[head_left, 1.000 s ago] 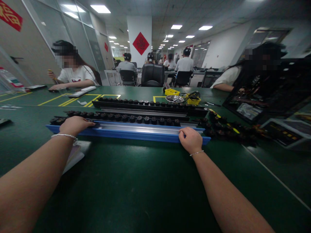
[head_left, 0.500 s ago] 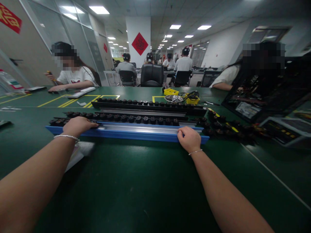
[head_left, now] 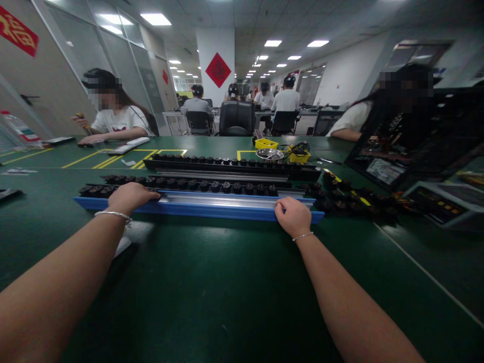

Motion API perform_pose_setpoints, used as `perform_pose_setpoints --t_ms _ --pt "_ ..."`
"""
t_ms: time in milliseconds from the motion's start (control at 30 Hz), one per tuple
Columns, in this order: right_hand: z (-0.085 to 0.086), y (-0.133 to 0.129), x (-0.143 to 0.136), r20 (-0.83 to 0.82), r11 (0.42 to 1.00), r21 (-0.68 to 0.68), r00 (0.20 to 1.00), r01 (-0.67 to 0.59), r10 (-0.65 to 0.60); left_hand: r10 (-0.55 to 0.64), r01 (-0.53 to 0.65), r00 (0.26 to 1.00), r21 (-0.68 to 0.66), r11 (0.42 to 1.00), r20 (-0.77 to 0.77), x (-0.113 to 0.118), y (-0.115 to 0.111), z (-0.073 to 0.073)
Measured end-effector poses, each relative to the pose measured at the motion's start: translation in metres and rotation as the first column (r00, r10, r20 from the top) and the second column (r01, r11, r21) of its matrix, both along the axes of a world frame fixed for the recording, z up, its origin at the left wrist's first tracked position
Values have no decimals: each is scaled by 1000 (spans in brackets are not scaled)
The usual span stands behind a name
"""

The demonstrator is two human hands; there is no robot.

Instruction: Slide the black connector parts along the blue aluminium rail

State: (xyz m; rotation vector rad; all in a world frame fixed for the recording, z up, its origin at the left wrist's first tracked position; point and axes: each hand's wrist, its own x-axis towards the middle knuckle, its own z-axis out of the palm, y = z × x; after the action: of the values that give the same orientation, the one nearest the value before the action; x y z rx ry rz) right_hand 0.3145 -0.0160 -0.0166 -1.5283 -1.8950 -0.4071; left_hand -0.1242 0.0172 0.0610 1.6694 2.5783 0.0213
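You seem to be working black, knobbly round modules (head_left: 93, 190) along the long, straight blue rail (head_left: 212, 212), which lies ahead of you on the smooth green tabletop (head_left: 212, 287). Your right hand (head_left: 293, 217) curls closed on the rail's near edge by its right end. Your left hand (head_left: 130, 197) is half-curled over its left part; whether it grips a module cannot be told. The next move likely calls for firm bracing and level pressure. Inside the rail runs a shiny metal channel (head_left: 219, 200).
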Motion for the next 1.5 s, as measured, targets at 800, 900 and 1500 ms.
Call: perform_pose_setpoints --t_ms 800,900,1500 --pt "-1 0 0 14 1000 8 1000 15 -15 13 -14 999 54 998 32 28 -9 -7" --pt "0 0 -1 14 1000 -8 1000 20 -20 17 -19 999 73 997 27 34 -11 -11" --pt "1 0 -1 10 999 -28 1000 29 -29 192 -226 974 416 881 124 70 -25 -47"
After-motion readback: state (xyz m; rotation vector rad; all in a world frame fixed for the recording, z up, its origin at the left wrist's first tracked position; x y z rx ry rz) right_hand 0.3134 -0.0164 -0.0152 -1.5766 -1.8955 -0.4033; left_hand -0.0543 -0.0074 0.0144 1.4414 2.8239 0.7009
